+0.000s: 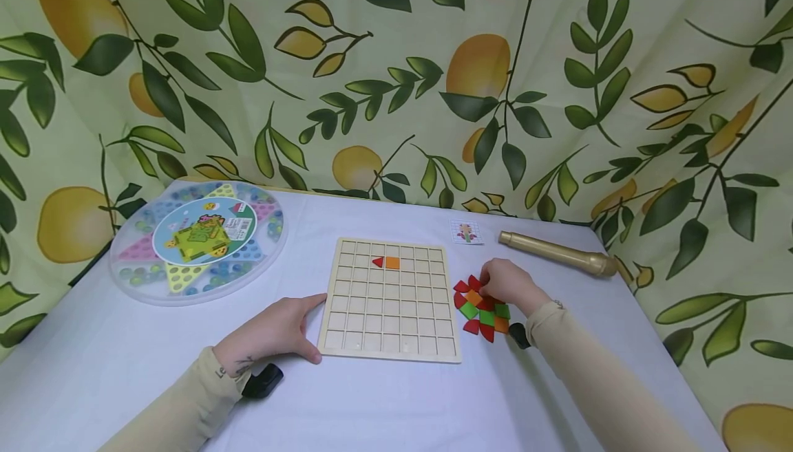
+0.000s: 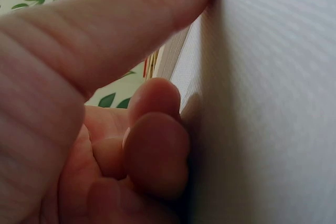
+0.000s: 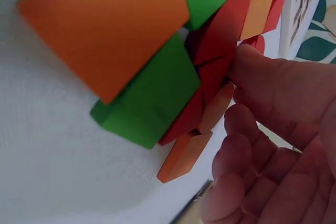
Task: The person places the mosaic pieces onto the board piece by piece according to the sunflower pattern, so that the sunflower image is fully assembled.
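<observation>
A pale wooden grid board (image 1: pixel 390 304) lies flat on the table, holding a red triangle (image 1: pixel 378 262) and an orange square (image 1: pixel 393 263) side by side in its upper cells. My left hand (image 1: pixel 279 328) touches the board's left edge with outstretched index finger and thumb; its other fingers bend inward in the left wrist view. Right of the board is a pile of red, green and orange wooden pieces (image 1: pixel 486 318). My right hand (image 1: pixel 509 283) reaches into its far side. In the right wrist view, its thumb and fingers pinch a red piece (image 3: pixel 214 77), partly hidden among its neighbours.
A small printed picture card (image 1: pixel 466 232) lies behind the board, with a gold microphone-shaped stick (image 1: pixel 557 254) to its right. At the back left sits a round clear-lidded game box (image 1: pixel 198 242) of marbles. A leaf-patterned curtain (image 1: pixel 396 94) hangs behind the table.
</observation>
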Motion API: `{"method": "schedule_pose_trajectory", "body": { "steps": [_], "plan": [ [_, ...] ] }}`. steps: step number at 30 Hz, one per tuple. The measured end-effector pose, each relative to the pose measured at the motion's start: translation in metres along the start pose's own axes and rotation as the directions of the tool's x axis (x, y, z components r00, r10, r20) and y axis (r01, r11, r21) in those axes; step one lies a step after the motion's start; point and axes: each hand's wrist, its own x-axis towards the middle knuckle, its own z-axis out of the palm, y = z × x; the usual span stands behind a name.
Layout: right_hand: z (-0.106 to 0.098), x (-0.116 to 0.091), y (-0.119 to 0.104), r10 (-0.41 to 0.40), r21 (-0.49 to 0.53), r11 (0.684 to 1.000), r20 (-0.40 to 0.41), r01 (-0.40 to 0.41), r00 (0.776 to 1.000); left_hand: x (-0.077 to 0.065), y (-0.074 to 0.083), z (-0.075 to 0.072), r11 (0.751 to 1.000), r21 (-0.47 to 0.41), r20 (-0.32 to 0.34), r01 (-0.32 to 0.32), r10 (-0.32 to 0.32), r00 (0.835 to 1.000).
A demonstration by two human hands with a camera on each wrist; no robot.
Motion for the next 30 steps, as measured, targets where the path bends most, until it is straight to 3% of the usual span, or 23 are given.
{"method": "schedule_pose_trajectory", "body": {
  "steps": [6, 11, 19, 26, 30],
  "plan": [
    [-0.004, 0.002, 0.002, -0.016, 0.131, 0.991, -0.010, 0.017, 1.000, 0.000, 0.000, 0.000, 1.000, 0.003, 0.005, 0.015, -0.015, 1.000],
    [-0.012, 0.006, -0.005, -0.031, 0.309, 0.950, -0.056, 0.047, 0.998, 0.000, 0.000, 0.001, 1.000, -0.008, -0.007, 0.014, -0.014, 1.000],
    [-0.004, 0.018, -0.044, -0.072, 0.552, 0.825, -0.114, 0.124, 0.991, 0.000, 0.000, 0.000, 1.000, -0.002, 0.001, -0.001, 0.001, 1.000],
    [0.004, 0.030, -0.078, 0.025, 0.711, 0.703, -0.010, -0.010, 1.000, -0.001, 0.001, 0.000, 1.000, -0.006, 0.002, -0.018, 0.018, 1.000],
    [0.007, 0.036, -0.091, 0.067, 0.752, 0.656, 0.035, -0.070, 0.997, -0.002, 0.001, -0.001, 1.000, -0.008, -0.002, -0.008, 0.008, 1.000]
  ]
}}
